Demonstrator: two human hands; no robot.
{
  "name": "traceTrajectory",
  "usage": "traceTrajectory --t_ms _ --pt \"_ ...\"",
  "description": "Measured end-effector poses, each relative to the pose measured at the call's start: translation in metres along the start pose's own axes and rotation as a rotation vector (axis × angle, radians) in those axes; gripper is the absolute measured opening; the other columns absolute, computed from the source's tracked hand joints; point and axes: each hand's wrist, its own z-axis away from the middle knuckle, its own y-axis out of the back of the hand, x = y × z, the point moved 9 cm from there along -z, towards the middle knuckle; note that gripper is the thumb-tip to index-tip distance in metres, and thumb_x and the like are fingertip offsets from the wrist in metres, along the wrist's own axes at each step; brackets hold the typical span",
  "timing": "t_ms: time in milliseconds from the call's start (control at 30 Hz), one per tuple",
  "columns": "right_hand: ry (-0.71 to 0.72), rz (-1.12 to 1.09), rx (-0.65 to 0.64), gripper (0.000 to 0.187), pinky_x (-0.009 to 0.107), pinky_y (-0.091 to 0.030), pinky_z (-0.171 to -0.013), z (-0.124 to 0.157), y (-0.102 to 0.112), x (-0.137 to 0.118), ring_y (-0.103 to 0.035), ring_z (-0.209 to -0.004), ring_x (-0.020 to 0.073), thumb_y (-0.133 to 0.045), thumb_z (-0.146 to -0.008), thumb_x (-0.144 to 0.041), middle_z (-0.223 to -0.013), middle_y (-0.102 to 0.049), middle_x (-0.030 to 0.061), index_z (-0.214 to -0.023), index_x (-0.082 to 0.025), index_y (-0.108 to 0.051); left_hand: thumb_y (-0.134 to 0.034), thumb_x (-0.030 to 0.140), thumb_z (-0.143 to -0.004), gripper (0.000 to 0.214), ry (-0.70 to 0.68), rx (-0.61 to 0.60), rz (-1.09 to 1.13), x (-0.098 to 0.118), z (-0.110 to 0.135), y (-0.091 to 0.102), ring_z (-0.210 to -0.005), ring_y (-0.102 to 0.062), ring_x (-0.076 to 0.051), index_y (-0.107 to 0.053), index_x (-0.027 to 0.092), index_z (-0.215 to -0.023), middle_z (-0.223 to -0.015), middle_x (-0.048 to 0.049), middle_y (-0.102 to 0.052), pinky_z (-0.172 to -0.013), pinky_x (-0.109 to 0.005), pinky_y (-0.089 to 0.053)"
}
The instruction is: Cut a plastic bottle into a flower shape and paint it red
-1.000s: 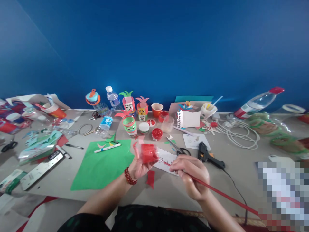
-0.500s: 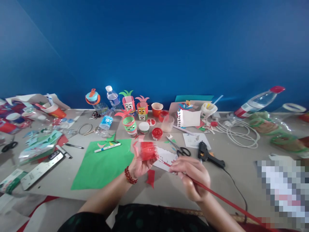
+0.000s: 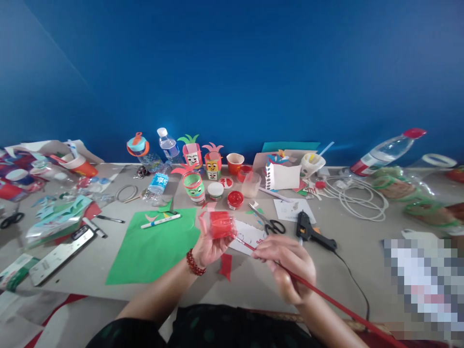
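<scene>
My left hand (image 3: 207,248), with a red beaded bracelet at the wrist, has its fingers closed around a clear plastic cup (image 3: 221,225) coated in red paint. The cup lies tilted on its side above the table. In my right hand (image 3: 288,263) is a long red-handled paintbrush (image 3: 337,302), its tip at the cup's lower right rim. Below the two hands lie a white paper with drawn marks (image 3: 243,246) and a red paper scrap (image 3: 226,267). An open pot of red paint (image 3: 235,198) stands just behind the cup.
Black scissors (image 3: 276,226) and a black glue gun (image 3: 316,234) with a trailing cord lie to the right. Green paper (image 3: 145,256) carrying a marker (image 3: 160,221) is on the left. Decorated face cups (image 3: 194,187), bottles (image 3: 158,183) and a coiled white cable (image 3: 366,208) stand or lie farther back.
The whole view has shifted very slightly. Both hands keep nearly the same pose, with the brush tip still at the cup's rim.
</scene>
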Motion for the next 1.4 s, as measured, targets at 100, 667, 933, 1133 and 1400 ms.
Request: traceTrajectory --t_ms 100,667,933,1133,1400 --pt "0.012 -0.042 -0.010 0.028 0.031 -0.051 -0.055 0.000 -0.005 0.003 -0.066 -0.059 0.0195 -0.044 -0.078 -0.009 -0.068 -0.070 0.0062 -0.092 -0.018 -0.066 -0.051 0.055 -0.096 0.052 -0.009 0.004 0.011 0.001 0.000 0.000 -0.086 -0.072 -0.019 -0.069 0.010 -0.115 -0.097 -0.0131 -0.074 -0.074 -0.025 -0.059" --pt "0.017 -0.040 -0.028 0.027 0.034 -0.054 -0.058 0.003 -0.013 0.016 -0.068 -0.062 0.0215 -0.045 -0.081 -0.011 -0.071 -0.071 0.0080 -0.094 -0.018 -0.067 -0.058 0.053 -0.093 0.053 0.011 0.006 0.072 0.000 -0.003 0.006 -0.086 -0.073 -0.020 -0.064 0.011 -0.124 -0.100 -0.0126 -0.075 -0.079 -0.029 -0.060" --pt "0.066 -0.061 -0.009 0.026 0.034 -0.055 -0.056 -0.002 -0.012 0.009 -0.069 -0.061 0.0217 -0.044 -0.082 -0.012 -0.070 -0.071 0.0088 -0.094 -0.017 -0.067 -0.058 0.046 -0.095 0.043 0.001 0.010 0.059 0.001 -0.004 0.007 -0.086 -0.072 -0.019 -0.066 0.012 -0.121 -0.101 -0.0119 -0.074 -0.083 -0.030 -0.059" --pt "0.034 -0.028 0.026 0.024 0.034 -0.055 -0.056 0.001 -0.003 0.013 -0.068 -0.059 0.0214 -0.046 -0.082 -0.013 -0.068 -0.070 0.0075 -0.092 -0.018 -0.067 -0.057 0.042 -0.096 0.037 0.023 0.023 0.016 -0.002 -0.005 0.008 -0.085 -0.071 -0.021 -0.069 0.011 -0.113 -0.093 -0.0112 -0.074 -0.083 -0.034 -0.058" --pt "0.049 -0.017 0.050 0.026 0.034 -0.054 -0.054 0.000 -0.002 0.009 -0.067 -0.058 0.0209 -0.045 -0.079 -0.011 -0.066 -0.069 0.0074 -0.091 -0.017 -0.067 -0.055 0.039 -0.097 0.036 -0.021 -0.010 0.042 0.000 -0.004 0.005 -0.087 -0.071 -0.021 -0.065 0.013 -0.122 -0.097 -0.0105 -0.075 -0.087 -0.036 -0.057"
